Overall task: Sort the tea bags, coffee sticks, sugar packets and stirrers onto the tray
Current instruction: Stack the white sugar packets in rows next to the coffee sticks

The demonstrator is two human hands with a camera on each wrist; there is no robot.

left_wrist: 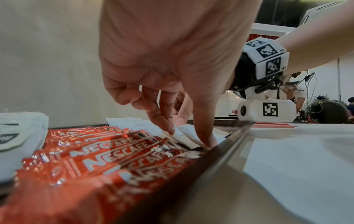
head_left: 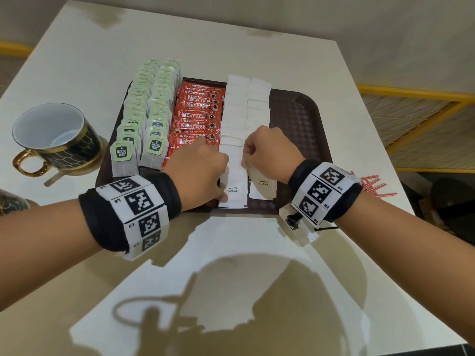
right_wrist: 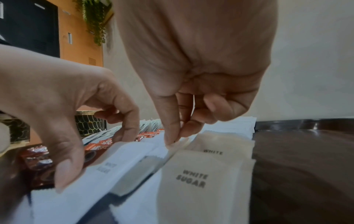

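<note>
A brown tray [head_left: 295, 116] holds two rows of green-tagged tea bags [head_left: 144, 109], a row of red coffee sticks [head_left: 198, 116] and two columns of white sugar packets [head_left: 244, 104]. My left hand [head_left: 222, 177] grips the nearest sugar packet [right_wrist: 107, 166] of the left column, thumb at its near edge and fingers at its far edge. My right hand [right_wrist: 172, 141] pinches a far corner of a sugar packet at the gap between the two columns. The nearest packet of the right column [head_left: 263, 185] lies flat. Red-and-white stirrers [head_left: 376, 187] lie on the table right of the tray.
A dark mug [head_left: 55, 140] with a gold handle stands on the white table [head_left: 244, 253] left of the tray. The right third of the tray is bare. A yellow-framed rack [head_left: 416, 119] stands beyond the table's right edge.
</note>
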